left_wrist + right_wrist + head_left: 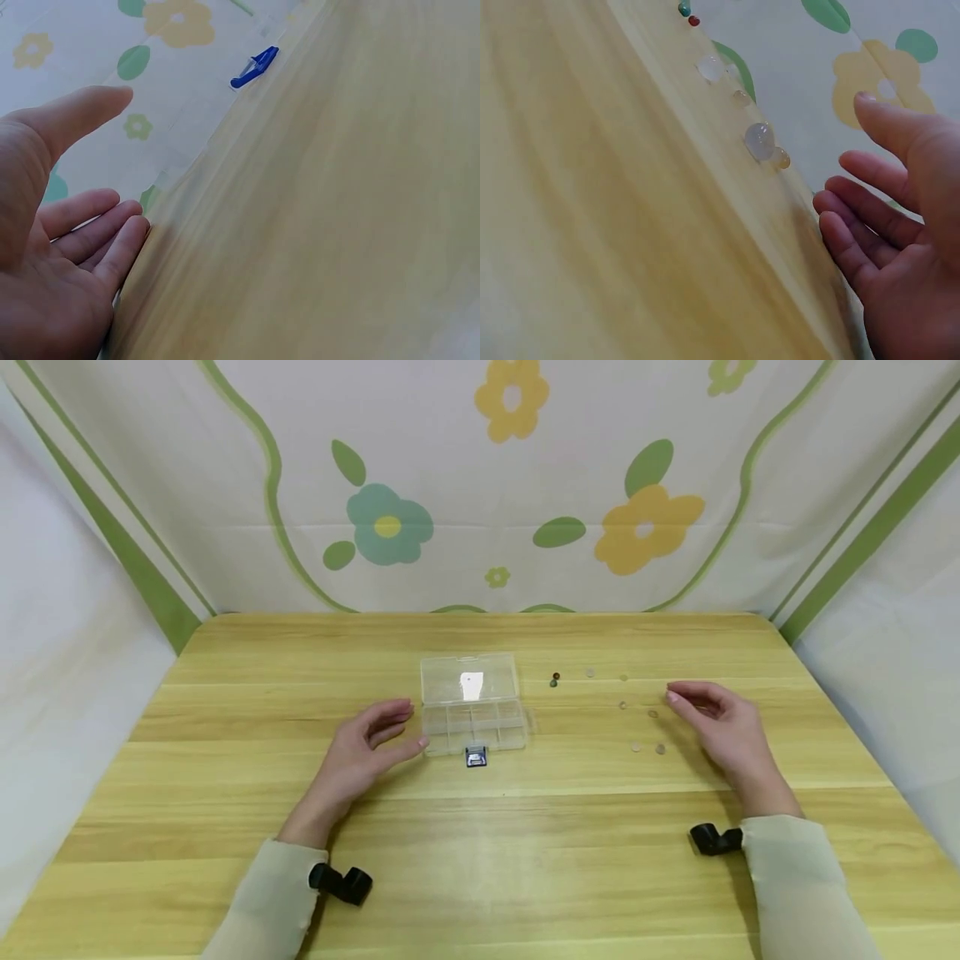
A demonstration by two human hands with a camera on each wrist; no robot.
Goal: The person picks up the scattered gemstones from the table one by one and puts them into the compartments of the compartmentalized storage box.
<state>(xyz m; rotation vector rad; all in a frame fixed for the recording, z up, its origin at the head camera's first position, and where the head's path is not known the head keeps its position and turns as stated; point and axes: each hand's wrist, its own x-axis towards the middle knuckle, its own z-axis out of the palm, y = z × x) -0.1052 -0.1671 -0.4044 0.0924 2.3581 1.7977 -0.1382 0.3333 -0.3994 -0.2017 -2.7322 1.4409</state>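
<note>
A clear plastic box (pixel 437 718) with small compartments stands on the table, its lid (pixel 442 681) raised at the back and a blue latch (pixel 476 756) at its front. Beside its left end is my left hand (pixel 356 756), fingers loosely bent and holding nothing, thumb tip close to the front left corner. Over on the right, my right hand (pixel 727 735) hovers with relaxed fingers and nothing in them. Just left of it lie several small pale beads (pixel 652 714), which look clear and amber (pixel 781 157) up close. A red bead (pixel 556 676) and a green bead (pixel 553 683) sit nearer the box.
The wooden table (pixel 480 860) reaches back to a white curtain (pixel 465 460) printed with flowers, and more white cloth hangs at both sides. A black camera mount is on each wrist, one at the left sleeve (pixel 262 893) and one at the right sleeve (pixel 798 885).
</note>
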